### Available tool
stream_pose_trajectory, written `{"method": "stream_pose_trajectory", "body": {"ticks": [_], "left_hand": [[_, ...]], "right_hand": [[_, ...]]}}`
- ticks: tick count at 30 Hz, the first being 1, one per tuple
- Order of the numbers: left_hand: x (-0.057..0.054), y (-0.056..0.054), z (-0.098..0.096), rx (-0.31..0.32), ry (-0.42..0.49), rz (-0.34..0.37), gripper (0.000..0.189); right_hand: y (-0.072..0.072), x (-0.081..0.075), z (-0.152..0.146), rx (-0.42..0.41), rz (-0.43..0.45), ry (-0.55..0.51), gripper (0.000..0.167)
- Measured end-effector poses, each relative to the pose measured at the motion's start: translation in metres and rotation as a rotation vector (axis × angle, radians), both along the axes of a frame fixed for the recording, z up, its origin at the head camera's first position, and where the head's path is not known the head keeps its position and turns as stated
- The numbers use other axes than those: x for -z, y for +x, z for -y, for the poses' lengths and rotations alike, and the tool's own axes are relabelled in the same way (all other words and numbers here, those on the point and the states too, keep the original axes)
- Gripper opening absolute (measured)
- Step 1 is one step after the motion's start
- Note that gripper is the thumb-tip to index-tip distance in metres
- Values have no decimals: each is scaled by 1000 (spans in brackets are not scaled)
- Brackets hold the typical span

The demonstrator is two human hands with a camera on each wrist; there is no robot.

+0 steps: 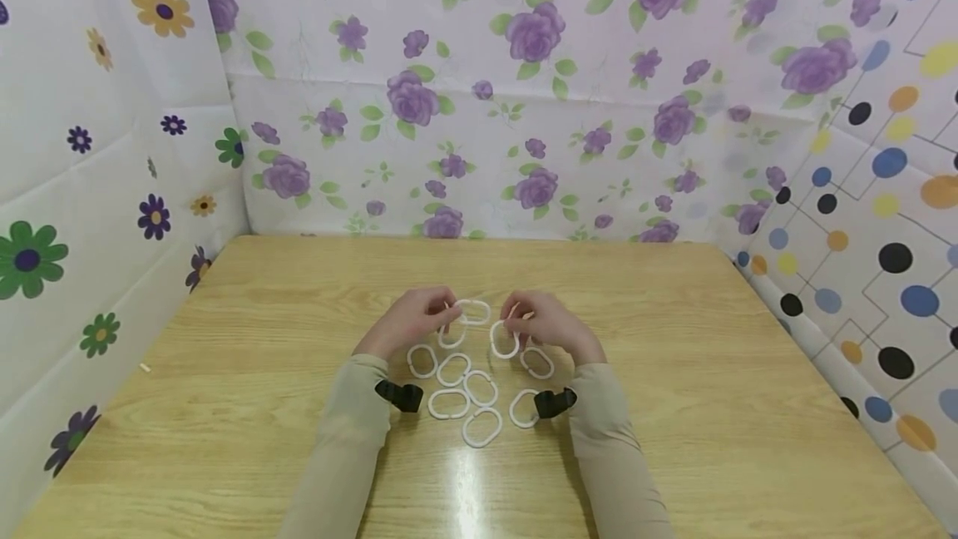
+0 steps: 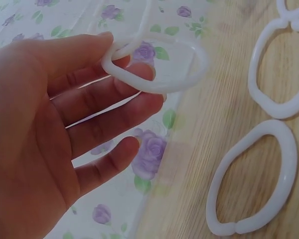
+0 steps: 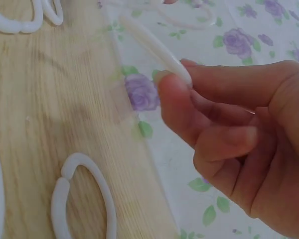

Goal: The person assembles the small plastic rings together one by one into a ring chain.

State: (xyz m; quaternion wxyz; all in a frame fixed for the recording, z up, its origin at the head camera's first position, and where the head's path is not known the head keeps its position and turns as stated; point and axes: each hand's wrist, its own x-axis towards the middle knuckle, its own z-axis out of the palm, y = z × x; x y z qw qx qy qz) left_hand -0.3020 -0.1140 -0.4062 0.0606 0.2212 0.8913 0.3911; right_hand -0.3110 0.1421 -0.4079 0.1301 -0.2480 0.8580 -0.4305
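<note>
My left hand (image 1: 410, 323) pinches white plastic oval links between its thumb and forefinger, above the table. In the left wrist view, one link (image 2: 174, 88) lies across the fingertips, and a second link (image 2: 146, 22) passes through or behind it at the pinch; I cannot tell whether they are joined. The other fingers are spread and lightly bent. Facing it, my right hand (image 1: 552, 324) pinches a single white link (image 3: 154, 45) by its end between thumb and forefinger, the remaining fingers curled. A small space separates the two hands.
Several loose white links, including one at the front (image 1: 482, 445) and one near the right wrist (image 1: 550, 371), lie on the wooden table (image 1: 224, 439) below the hands. A small pale piece (image 1: 145, 368) lies at the left edge. Patterned sheets (image 1: 479, 131) enclose the back and sides.
</note>
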Motion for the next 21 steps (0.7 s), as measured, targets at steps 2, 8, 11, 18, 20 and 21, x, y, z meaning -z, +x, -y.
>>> {"method": "stream_pose_trajectory", "body": {"ticks": [2,8,11,18,20,21], "left_hand": [[1,-1,0,3,-19,7,27],[3,-2,-1,20,-51,17,25],[4,-3,-2,29,-52,17,22],[2,-3,-3,47,-47,31,24],[2,-3,-3,54,-49,33,25],[3,-3,-3,57,-50,33,26]], "right_hand": [[0,-1,0,32,-20,-15,9],[0,-5,2,82,-33,-124,12],[0,-6,2,76,-35,-182,14],[0,-6,4,46,-19,-250,19],[0,-5,5,40,-10,-262,19],[-1,-5,5,36,-11,-264,19]]}}
